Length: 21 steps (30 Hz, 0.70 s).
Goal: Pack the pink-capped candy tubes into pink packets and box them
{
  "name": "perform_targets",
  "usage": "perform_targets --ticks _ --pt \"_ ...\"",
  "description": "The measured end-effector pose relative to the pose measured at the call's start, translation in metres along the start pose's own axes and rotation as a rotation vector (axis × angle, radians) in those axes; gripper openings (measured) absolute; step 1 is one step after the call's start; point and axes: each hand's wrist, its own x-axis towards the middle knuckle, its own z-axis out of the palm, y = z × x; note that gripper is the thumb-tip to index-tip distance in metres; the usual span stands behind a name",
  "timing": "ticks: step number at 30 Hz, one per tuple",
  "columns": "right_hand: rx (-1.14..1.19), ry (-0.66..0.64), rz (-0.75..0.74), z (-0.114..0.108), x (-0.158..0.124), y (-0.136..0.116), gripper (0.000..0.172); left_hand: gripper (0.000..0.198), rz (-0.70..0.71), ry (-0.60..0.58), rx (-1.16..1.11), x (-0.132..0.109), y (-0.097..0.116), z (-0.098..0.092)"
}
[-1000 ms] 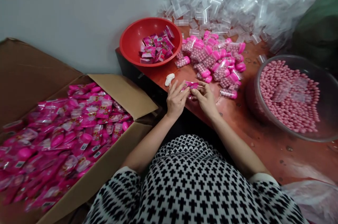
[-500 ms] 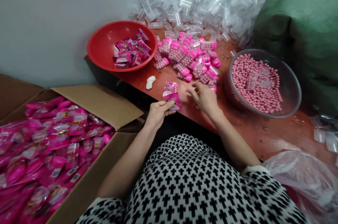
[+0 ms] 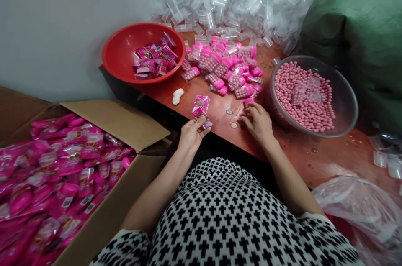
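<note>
Head view: at the near edge of the red table (image 3: 295,149), the left hand (image 3: 191,135) pinches a pink packet (image 3: 201,103) between thumb and fingers by its near end. The right hand (image 3: 260,124), farther right, has bent fingers at a pink-capped tube (image 3: 248,101) on the near side of the tube heap (image 3: 216,62); whether they grip it or only touch it, I cannot tell.

The packet could slip down into the dark gap before the table, since one thumb pinch holds it close to the edge. Firm thumb pressure might also crease the thin film. The capped tube looks round enough to roll off if caught by its side, and a knock there could set loose neighbours sliding, as they lie piled without order. A sweep too far right might bump the bead bowl (image 3: 347,105).

The packet looks flat and glossy, bright pink with a printed pattern, paler lilac near the thumb; whether it is one folded piece or two overlapping, I cannot make out. Of the capped tube, mainly the smooth pink cap shows; the fingers hide much of the rest.
</note>
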Motion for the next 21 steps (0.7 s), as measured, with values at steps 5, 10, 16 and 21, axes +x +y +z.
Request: perform_targets --ticks 5,10,16,21 --pt "-0.064 -0.002 0.150 -0.003 0.004 -0.005 0.033 0.013 0.005 0.039 -0.071 0.002 0.001 0.001" --pt "-0.224 -0.068 0.388 -0.014 0.018 -0.022 0.045 0.010 0.006 0.057 -0.126 0.005 0.002 0.002" --pt "-0.320 -0.207 0.487 -0.011 0.040 -0.032 0.051 0.009 -0.022 0.078 -0.207 0.007 0.005 0.009" --pt "0.187 -0.223 0.438 -0.011 0.028 -0.031 0.039 0.009 -0.089 0.125 -0.290 0.007 0.006 0.014"
